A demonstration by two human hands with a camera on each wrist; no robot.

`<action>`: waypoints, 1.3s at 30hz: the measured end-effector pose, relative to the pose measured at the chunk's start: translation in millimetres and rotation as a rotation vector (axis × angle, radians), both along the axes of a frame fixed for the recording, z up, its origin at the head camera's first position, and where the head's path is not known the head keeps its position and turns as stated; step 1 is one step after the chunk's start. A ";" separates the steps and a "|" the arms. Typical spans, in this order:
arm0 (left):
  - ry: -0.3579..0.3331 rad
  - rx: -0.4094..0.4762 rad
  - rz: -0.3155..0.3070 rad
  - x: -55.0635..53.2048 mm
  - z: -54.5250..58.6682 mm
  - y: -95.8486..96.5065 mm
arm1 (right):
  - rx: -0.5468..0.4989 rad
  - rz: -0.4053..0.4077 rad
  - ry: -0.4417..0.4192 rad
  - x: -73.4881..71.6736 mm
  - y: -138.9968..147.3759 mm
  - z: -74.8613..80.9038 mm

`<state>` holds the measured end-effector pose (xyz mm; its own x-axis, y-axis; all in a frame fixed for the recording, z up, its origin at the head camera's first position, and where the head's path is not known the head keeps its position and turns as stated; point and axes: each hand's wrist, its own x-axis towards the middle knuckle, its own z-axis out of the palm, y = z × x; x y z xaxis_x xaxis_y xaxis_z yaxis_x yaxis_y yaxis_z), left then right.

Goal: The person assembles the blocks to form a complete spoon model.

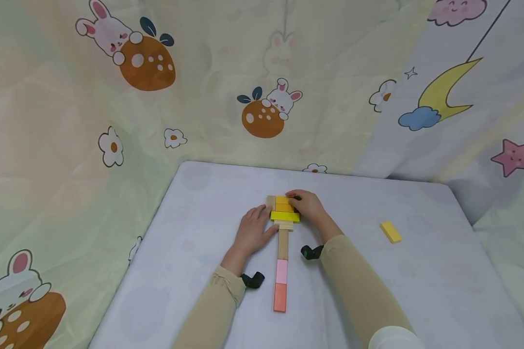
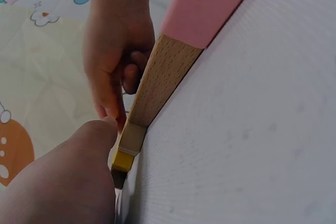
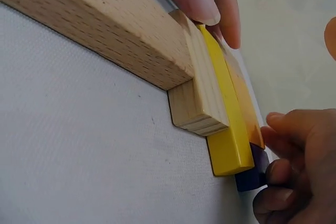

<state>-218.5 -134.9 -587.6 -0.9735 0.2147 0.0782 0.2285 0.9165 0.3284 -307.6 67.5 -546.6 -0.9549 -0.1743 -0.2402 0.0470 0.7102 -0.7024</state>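
A long figure of flat wooden blocks lies on the table: a red block [image 1: 280, 297], a pink block [image 1: 281, 271] and a plain wood block [image 1: 283, 244] in line, then a plain crosspiece [image 3: 199, 106], a yellow block [image 1: 285, 216] and orange-yellow blocks [image 1: 283, 203]. My left hand [image 1: 254, 228] rests along the figure's left side, fingers extended, thumb by the crosspiece. On the right side my right hand [image 1: 309, 207] pinches a dark blue block [image 3: 253, 174] against the ends of the orange-yellow blocks. That block is mostly hidden by fingers in the head view.
A loose yellow block [image 1: 390, 232] lies to the right on the white-covered table [image 1: 157, 295]. Another plain wood block [image 1: 270, 200] stands at the figure's upper left. A printed cloth [image 1: 209, 97] hangs behind the table. A white rounded object [image 1: 395, 338] shows at the bottom edge.
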 end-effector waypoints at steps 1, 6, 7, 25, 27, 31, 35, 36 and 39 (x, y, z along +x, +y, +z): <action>-0.007 0.000 0.004 0.1 0.5 0.6 | -0.010 -0.018 0.002 0.6 0.5 0.1; -0.018 -0.006 0.004 0.0 1.1 2.8 | -0.034 -0.104 0.062 6.6 6.7 -1.0; -0.017 -0.009 0.003 -0.1 0.9 2.8 | -0.033 -0.120 0.076 7.6 8.5 -1.8; -0.006 -0.010 -0.018 -1.8 -2.0 -1.3 | -0.015 -0.085 0.054 13.0 17.3 -10.2; 0.001 -0.007 -0.020 -1.6 -1.8 -1.4 | -0.008 -0.077 0.072 13.4 17.2 -10.8; 0.003 0.005 -0.021 -1.5 -1.6 -1.0 | -0.004 -0.068 0.113 16.8 18.7 -11.0; 0.002 0.009 -0.019 -1.3 -2.2 -0.5 | -0.004 -0.068 0.149 24.8 27.6 -9.7; 0.001 0.007 -0.018 -1.3 -2.1 -0.6 | -0.004 -0.074 0.155 27.5 31.2 -9.1; 0.008 0.007 -0.018 -0.7 -1.9 -1.1 | -0.003 -0.083 0.172 36.2 45.2 -6.4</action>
<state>-219.2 -136.0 -589.5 -0.9688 0.2319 0.0874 0.2478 0.9100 0.3324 -271.4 112.6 -553.0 -0.9931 -0.0934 -0.0714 -0.0156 0.7070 -0.7070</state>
